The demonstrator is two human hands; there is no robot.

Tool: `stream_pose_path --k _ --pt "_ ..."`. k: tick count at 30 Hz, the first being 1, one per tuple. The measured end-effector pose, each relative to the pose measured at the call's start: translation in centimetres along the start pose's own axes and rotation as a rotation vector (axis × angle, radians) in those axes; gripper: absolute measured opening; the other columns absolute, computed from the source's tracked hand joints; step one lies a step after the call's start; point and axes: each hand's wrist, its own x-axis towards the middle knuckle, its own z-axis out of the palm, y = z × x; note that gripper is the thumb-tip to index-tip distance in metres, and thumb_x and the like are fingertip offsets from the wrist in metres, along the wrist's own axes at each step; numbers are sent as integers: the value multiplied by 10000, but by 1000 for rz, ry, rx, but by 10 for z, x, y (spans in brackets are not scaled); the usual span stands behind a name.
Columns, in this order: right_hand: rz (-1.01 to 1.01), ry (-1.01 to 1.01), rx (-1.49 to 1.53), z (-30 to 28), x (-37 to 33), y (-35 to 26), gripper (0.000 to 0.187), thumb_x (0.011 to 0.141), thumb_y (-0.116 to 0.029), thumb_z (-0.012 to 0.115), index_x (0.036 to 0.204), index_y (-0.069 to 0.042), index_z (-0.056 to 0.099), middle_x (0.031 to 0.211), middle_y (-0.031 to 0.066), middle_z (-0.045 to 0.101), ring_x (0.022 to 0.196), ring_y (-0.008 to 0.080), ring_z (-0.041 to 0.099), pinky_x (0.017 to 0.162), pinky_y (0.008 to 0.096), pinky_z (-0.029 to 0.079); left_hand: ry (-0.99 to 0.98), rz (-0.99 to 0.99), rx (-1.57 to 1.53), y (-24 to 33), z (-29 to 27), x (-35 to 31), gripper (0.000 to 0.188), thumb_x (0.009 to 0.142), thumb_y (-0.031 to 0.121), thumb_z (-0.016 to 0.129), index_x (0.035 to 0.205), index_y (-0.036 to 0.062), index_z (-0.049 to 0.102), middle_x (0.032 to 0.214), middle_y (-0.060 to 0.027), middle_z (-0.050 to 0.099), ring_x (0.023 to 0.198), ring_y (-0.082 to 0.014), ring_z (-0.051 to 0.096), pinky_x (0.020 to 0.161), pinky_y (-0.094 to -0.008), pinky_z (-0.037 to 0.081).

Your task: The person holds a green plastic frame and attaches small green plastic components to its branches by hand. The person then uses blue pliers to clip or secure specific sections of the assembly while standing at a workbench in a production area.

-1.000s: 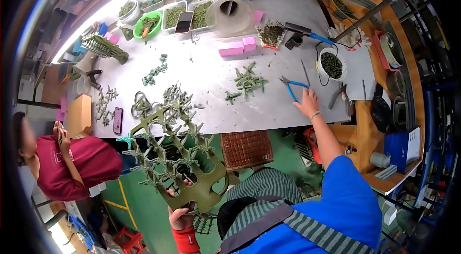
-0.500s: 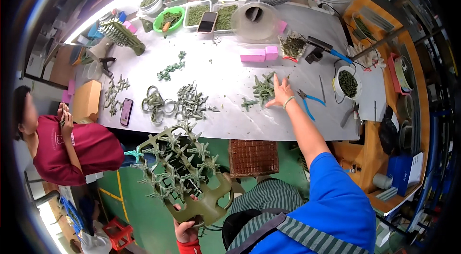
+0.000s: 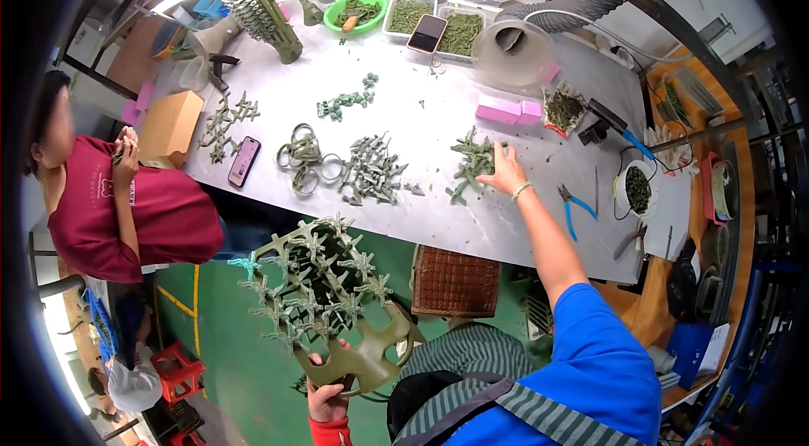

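My left hand (image 3: 327,400), below the table's front edge, grips the lower rim of an olive-green curved openwork frame (image 3: 371,366). Many small star-shaped, branching green pieces stand all over its upper part, and one at the left is brighter turquoise. My right hand (image 3: 507,171) reaches over the table, thumb and fingers apart, at the right side of a small heap of green branching pieces (image 3: 472,156). Its fingertips touch or nearly touch the heap and seem to hold nothing. To its right lie blue-handled pliers (image 3: 570,208).
A larger pile of green pieces (image 3: 372,170), green rings (image 3: 303,158) and a phone (image 3: 244,161) lie further left. Pink blocks (image 3: 499,109), a green bowl (image 3: 371,1) and a white bowl (image 3: 638,186) stand on the table. A person in maroon (image 3: 152,206) is at the left.
The view has turned, so the table sits further right and tilted. My right hand has drawn its fingers closer together at the small heap. My left hand still holds the frame.
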Motion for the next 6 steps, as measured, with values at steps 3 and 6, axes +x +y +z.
stream_pose_path --k 3,6 --pt "36 -85 -84 -2 -28 -8 1393 541 -556 890 1541 -89 41 1452 440 183 1101 526 577 932 484 507 -4 1 -15 3 -4 1 604 617 -137 532 1144 133 414 1418 -280 405 1369 -413 375 1124 -548 335" --pt "91 -90 -225 14 -46 -26 1519 463 -666 874 1558 -105 -19 1479 453 123 1104 478 608 924 485 513 -22 -13 -9 5 -9 5 598 625 -124 541 1149 134 413 1442 -280 386 1387 -403 356 1124 -554 333"
